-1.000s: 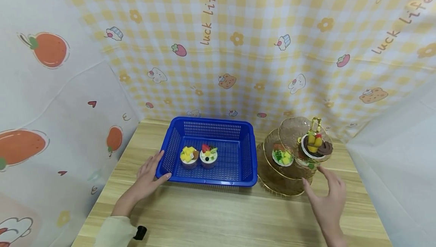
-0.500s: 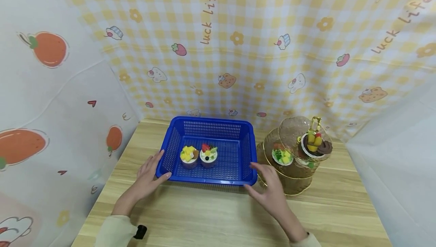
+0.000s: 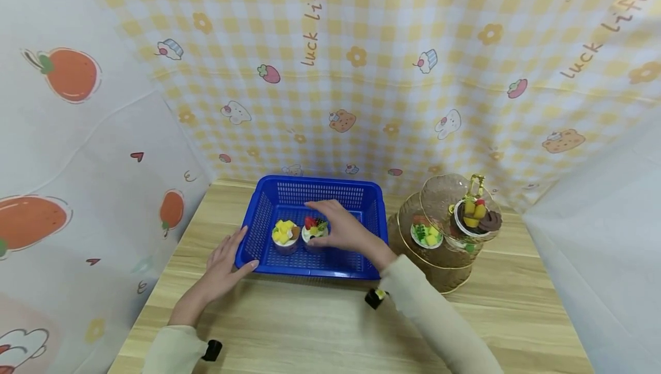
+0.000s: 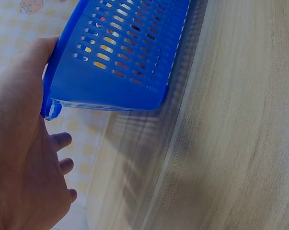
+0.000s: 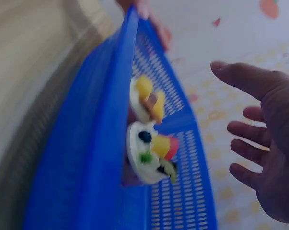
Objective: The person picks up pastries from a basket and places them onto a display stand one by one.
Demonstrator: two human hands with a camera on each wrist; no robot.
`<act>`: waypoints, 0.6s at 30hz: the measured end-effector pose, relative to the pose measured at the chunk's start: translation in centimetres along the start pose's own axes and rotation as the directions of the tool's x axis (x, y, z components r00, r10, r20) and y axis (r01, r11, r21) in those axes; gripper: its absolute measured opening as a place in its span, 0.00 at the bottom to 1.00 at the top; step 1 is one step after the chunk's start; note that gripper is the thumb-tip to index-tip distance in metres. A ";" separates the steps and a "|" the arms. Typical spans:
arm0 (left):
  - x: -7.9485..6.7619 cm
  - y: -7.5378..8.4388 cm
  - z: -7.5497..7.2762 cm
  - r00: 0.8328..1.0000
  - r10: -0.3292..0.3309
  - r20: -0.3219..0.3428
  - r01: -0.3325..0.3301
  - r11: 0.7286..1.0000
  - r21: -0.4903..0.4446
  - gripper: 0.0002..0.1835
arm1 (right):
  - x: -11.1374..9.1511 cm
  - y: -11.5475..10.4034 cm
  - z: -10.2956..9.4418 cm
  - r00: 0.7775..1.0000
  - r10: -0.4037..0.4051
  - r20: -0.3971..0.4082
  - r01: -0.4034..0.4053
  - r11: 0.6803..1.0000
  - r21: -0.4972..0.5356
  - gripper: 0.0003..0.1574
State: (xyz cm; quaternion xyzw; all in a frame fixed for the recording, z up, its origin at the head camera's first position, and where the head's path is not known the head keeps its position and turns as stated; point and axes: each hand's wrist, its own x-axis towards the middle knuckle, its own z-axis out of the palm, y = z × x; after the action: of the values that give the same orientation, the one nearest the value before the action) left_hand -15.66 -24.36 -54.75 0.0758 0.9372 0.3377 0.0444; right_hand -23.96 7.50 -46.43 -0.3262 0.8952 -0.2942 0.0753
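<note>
A blue plastic basket [image 3: 308, 272] stands on the table. My left hand [image 3: 224, 262] holds its front left corner, thumb on the front rim and fingers along the left side; in the left wrist view the thumb lies at the rim. Inside are two toy dessert cups: one with yellow cubes [image 3: 285, 230], one with strawberry and other fruit [image 3: 312, 225]. My right hand [image 3: 343, 229] reaches over the basket, above the strawberry cup and partly covering it in the head view. Its thumb and fingers are spread, with nothing between them in the right wrist view.
A tiered stand [image 3: 446, 259] with gold rims stands right of the basket. On it are a chocolate dessert cup [image 3: 471, 217] and a green-and-yellow one [image 3: 427, 235]; another is partly hidden. A yellow checked curtain [image 3: 382, 87] hangs behind the wooden table [image 3: 289, 322].
My right hand has moved left, from beside the tiered stand, past the basket's right front corner, to above the strawberry cup. The left hand has stayed at the basket's corner.
</note>
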 end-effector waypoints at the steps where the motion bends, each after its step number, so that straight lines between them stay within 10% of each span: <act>1: 0.0 0.0 0.0 1.000 0.000 0.000 0.000 1.000 0.002 0.47 | 0.9 0.3 0.1 0.999 0.001 0.033 -0.001 1.000 -0.003 0.54; 18: 0.2 -0.1 0.1 1.000 -0.005 0.008 0.005 1.000 0.007 0.48 | 8.3 3.0 4.0 0.912 0.032 0.408 0.031 0.989 -0.147 0.53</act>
State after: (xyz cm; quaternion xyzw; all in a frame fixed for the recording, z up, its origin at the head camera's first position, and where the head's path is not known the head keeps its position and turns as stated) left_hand -15.82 -24.33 -54.90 0.0752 0.9384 0.3338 0.0486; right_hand -30.69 2.20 -50.91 -0.3852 0.8792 -0.1509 0.2363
